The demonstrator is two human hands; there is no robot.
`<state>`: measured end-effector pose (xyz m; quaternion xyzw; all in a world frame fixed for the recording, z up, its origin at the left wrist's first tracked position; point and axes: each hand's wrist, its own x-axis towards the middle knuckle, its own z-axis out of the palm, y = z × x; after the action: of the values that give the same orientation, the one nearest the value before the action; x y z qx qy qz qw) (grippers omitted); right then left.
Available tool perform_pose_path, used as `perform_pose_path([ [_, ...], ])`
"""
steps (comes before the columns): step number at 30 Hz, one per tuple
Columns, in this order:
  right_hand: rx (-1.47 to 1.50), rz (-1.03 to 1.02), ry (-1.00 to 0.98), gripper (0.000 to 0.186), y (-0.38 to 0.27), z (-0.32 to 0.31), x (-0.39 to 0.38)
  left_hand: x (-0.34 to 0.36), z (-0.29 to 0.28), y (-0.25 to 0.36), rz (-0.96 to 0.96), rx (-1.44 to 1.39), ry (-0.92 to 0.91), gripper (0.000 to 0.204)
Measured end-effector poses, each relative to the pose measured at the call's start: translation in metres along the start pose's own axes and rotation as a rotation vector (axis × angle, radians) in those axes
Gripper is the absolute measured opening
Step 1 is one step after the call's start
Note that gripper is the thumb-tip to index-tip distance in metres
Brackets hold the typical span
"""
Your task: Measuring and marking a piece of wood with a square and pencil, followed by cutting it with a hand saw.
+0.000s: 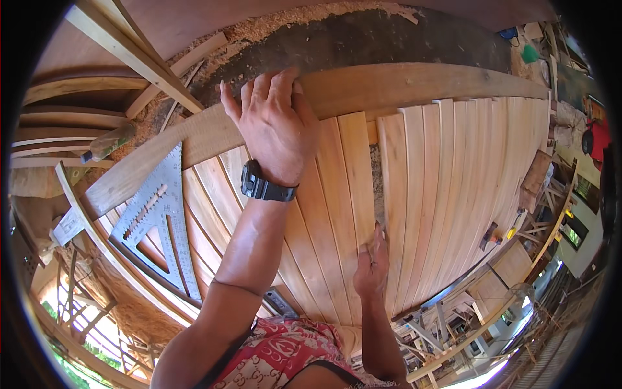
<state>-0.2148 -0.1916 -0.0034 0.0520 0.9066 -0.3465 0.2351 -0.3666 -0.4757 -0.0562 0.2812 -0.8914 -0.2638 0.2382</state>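
My left hand, with a black watch on its wrist, lies on the curved wooden rail along the far side. Its fingers are spread and bend over the rail's far edge; their tips are partly hidden. Below it, light wooden slats run side by side from the rail toward me. My right hand is at the narrow gap beside one wooden slat. The thumb is on the slat's side of the gap and the straight fingers reach along it, seemingly pinching the slat's edge.
A metal triangular square rests on the slats at left, and a metal level-like tool lies close to my body. Wooden beams and curved boards stand at far left, near a bottle. Wood shavings cover the floor beyond.
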Motion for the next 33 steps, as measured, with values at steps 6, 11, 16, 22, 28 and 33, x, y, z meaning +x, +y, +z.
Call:
perform_pose_path([
  [6, -0.045, -0.027, 0.017, 0.056, 0.009, 0.0, -0.003, 0.001, 0.0, 0.002, 0.009, 0.002, -0.003, 0.02],
  [11, -0.021, -0.002, -0.019, 0.058, 0.007, 0.003, 0.002, 0.005, -0.001, 0.005, -0.026, 0.05, -0.044, 0.016],
  [16, -0.084, -0.107, 0.078, 0.064, 0.009, 0.003, -0.018, -0.004, 0.017, -0.001, 0.161, 0.006, 0.104, 0.021],
  [22, -0.074, 0.053, 0.181, 0.067, 0.068, -0.031, -0.168, 0.0, 0.07, -0.028, 0.58, 0.437, -0.123, 0.057],
  [28, -0.223, 0.403, 0.608, 0.048, 0.212, -0.093, -0.421, 0.014, 0.07, 0.007, 0.526, 0.325, -0.014, 0.045],
  [33, -0.05, 0.69, 1.008, 0.041, 0.334, -0.112, -0.592, -0.103, 0.01, 0.073, 0.677, 0.346, 0.022, 0.057],
])
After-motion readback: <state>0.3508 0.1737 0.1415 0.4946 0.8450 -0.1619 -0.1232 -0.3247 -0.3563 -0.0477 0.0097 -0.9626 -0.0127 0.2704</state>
